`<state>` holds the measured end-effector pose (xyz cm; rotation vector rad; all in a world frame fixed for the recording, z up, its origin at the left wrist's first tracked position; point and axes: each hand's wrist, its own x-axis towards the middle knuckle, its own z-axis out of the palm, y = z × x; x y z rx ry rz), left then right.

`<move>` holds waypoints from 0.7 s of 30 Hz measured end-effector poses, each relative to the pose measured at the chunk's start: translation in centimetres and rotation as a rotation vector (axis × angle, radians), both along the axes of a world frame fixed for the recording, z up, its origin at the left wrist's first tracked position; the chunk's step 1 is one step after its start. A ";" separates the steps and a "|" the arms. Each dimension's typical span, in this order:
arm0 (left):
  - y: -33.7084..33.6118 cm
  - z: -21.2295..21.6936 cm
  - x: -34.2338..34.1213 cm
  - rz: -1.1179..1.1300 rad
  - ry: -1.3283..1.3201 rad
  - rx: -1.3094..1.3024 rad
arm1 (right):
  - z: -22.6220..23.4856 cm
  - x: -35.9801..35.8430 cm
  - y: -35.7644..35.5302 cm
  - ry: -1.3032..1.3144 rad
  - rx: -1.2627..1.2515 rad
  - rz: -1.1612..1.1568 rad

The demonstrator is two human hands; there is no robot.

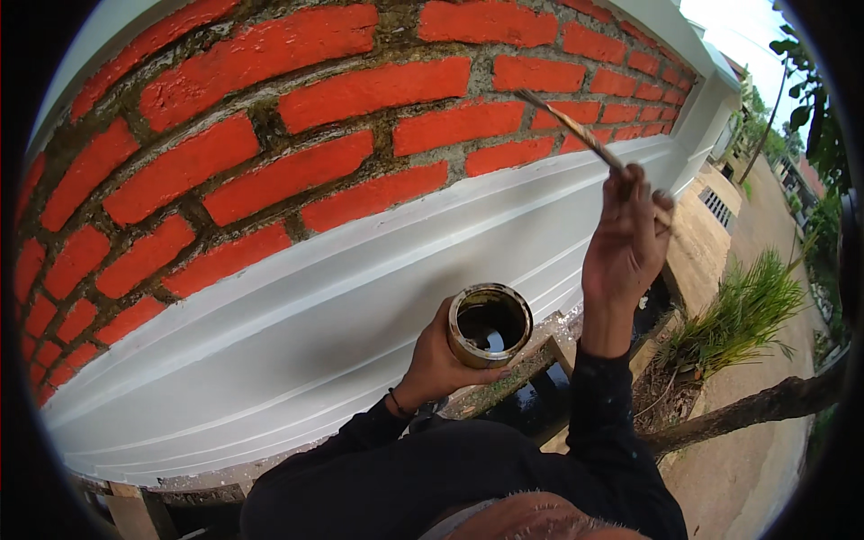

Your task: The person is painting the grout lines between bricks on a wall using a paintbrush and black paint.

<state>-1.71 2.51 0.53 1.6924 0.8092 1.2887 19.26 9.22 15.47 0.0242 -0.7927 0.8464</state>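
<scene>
My left hand (434,358) is wrapped round an open tin can (490,358) in front of my body. Dark liquid shows inside the can, with a bright reflection on it. In my raised right hand (627,238) a thin paintbrush (576,128) is gripped by its handle, with the bristle end pointing up and left toward the wall. The bristles overlap the brick wall (328,94) in this view; whether they touch it I cannot tell. The bricks are bright orange-red, and the joints between them are grey on the right and darker, brownish and glossy on the left.
Below the bricks runs a white moulded wall base (360,297). A ditch with dark water (531,400) lies along its foot. To the right are a grassy plant (738,319), a tree trunk (747,409), a drain grate (716,207) and a road (765,234).
</scene>
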 end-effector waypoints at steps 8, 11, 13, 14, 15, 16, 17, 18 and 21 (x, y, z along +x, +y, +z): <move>-1.4 -0.6 0.1 -0.047 -0.008 -0.057 | 4.6 -3.7 1.9 -0.430 0.448 -0.635; -1.5 -0.8 -0.3 -0.054 0.030 -0.073 | 4.9 -3.5 2.4 -0.542 0.475 -0.784; -1.6 -0.8 -0.3 -0.071 0.043 -0.102 | 5.0 -2.5 3.0 -0.532 0.432 -0.887; -1.6 -0.8 -0.3 -0.052 0.023 -0.085 | 5.2 -1.8 3.2 -0.527 0.417 -0.937; -1.7 -0.8 -0.2 -0.031 0.002 -0.069 | 5.2 -1.5 3.2 -0.501 0.412 -0.949; -1.9 -0.8 -0.2 -0.029 0.003 -0.067 | 5.3 -1.4 3.2 -0.474 0.407 -0.961; -2.0 -0.9 -0.3 -0.024 0.008 -0.070 | 5.2 -1.6 3.0 -0.471 0.409 -0.960; -2.0 -0.9 -0.3 -0.025 0.012 -0.071 | 5.1 -2.0 2.6 -0.498 0.404 -0.989; -1.9 -0.9 -0.1 -0.041 0.016 -0.114 | 5.0 -4.4 1.9 -0.591 0.459 -0.942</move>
